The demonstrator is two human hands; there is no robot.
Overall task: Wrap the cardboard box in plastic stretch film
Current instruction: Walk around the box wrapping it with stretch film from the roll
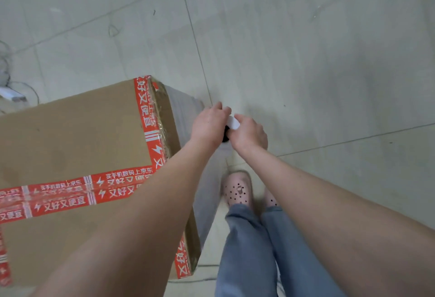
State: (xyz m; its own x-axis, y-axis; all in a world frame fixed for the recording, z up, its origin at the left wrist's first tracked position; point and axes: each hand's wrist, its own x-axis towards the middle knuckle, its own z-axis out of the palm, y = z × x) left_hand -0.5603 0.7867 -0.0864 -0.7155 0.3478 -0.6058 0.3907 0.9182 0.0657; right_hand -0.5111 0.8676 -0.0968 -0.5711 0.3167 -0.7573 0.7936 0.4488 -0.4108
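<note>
We see the 2 grips meet, knuckles up, over the tiled floor (pixel 306 61): the right grip (pixel 250 133) curls its fingers round the white end of the film roll (pixel 233 122), and the left grip (pixel 209 125) closes on the same roll from the other side, its fingertips hidden from us. A black part of the roll shows just below, between the 2 wrists. The cardboard box (pixel 70 136) stands to the left of both grips, its tall side face just beside the left grip; red printed tape (pixel 150 118) runs along its top edges. Stretch film (pixel 186 111) lies grey and hazy over that side face, reaching up to the left grip. Below the grips, nearer to us, stand 2 perforated pink shoes (pixel 237 191) and blue jeans (pixel 247 249)
</note>
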